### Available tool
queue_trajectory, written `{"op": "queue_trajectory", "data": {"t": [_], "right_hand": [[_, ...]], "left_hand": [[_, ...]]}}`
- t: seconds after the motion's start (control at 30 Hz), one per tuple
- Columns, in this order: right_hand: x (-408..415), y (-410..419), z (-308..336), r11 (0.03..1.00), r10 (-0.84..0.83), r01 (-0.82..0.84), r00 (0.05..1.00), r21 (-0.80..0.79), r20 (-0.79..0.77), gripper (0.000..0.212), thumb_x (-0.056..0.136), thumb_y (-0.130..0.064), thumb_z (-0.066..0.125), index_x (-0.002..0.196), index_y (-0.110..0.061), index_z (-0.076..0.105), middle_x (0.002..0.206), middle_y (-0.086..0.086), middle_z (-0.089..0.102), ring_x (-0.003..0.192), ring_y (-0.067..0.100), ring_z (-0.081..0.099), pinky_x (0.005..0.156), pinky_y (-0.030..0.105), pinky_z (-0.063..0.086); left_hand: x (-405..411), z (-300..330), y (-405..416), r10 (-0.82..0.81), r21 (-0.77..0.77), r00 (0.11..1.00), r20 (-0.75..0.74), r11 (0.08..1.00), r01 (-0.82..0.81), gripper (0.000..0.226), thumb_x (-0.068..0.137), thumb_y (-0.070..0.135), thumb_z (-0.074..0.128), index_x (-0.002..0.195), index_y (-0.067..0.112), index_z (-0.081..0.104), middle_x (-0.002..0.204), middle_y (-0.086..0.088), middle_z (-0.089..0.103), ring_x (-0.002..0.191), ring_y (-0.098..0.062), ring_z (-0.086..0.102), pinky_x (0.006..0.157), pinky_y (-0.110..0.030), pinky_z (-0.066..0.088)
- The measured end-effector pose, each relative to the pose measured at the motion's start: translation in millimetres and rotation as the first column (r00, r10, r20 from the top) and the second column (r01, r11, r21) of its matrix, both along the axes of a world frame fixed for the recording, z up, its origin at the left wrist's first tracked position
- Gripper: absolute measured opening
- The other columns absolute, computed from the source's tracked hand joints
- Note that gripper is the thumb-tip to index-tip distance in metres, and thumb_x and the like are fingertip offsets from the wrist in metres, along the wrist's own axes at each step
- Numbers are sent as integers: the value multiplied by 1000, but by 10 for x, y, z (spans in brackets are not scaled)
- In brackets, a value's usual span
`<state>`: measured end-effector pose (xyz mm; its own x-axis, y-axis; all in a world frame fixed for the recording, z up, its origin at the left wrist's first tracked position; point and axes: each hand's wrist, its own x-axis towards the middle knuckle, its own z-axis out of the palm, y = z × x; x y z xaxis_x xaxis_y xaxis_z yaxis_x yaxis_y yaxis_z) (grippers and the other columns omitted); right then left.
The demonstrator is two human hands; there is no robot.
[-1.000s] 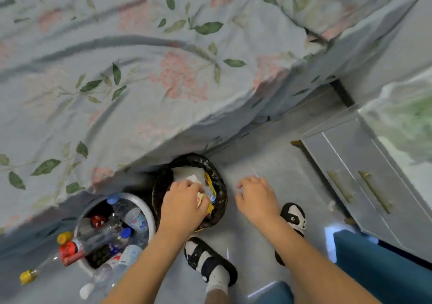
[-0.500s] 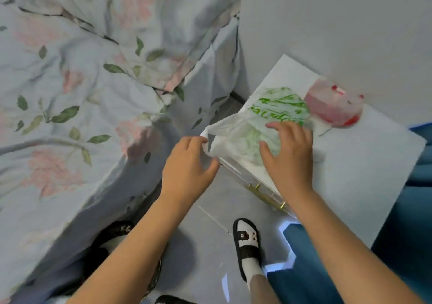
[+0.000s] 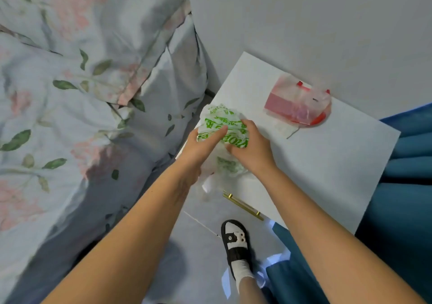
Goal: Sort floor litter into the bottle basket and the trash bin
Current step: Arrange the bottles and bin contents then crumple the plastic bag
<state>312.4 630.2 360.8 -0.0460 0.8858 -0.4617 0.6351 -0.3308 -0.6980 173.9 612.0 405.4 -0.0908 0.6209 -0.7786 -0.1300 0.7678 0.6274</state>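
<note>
Mid-sort, away from the bins: gathering a plastic bag off the table.

Leftmost, only the bed point(image 3: 70, 93) with its floral cover; neither the bottle basket nor the trash bin in view, so no telling how full either was. Centre, left hand point(image 3: 201, 147) and right hand point(image 3: 251, 147) closed around the white plastic bag point(image 3: 222, 130) at the table point(image 3: 327, 163) edge, fingers curled and bunching it between them. Judged as trash not yet carried over. Green print on the bag crumpled, not readable. Further right, a reddish bag point(image 3: 297, 104) lying untouched on the table, apparently left to clear.
</note>
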Motion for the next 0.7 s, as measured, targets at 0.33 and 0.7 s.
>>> {"op": "queue_trajectory", "data": {"t": [0.33,0.7], "right_hand": [[-266,-676,446,988,118,-149,907,-47,-403,35,68,-25,68,99,-41,68,98,-14,72,91,9,70,84,40,57],[-2053,-2394,386,760,-306,-153,773,-631,-556,53,70,-61,61,118,-47,44,122,1,56,104,20,63,74,48,57]], "left_hand": [[-293,9,-812,88,250,967,238,957,-149,42,78,9,74,118,11,60,109,-16,71,98,-31,69,80,-39,58],[-1921,-55,-2863,424,327,841,-337,890,-318,45,73,-3,69,92,38,62,87,16,70,79,-3,65,68,-18,52]]}}
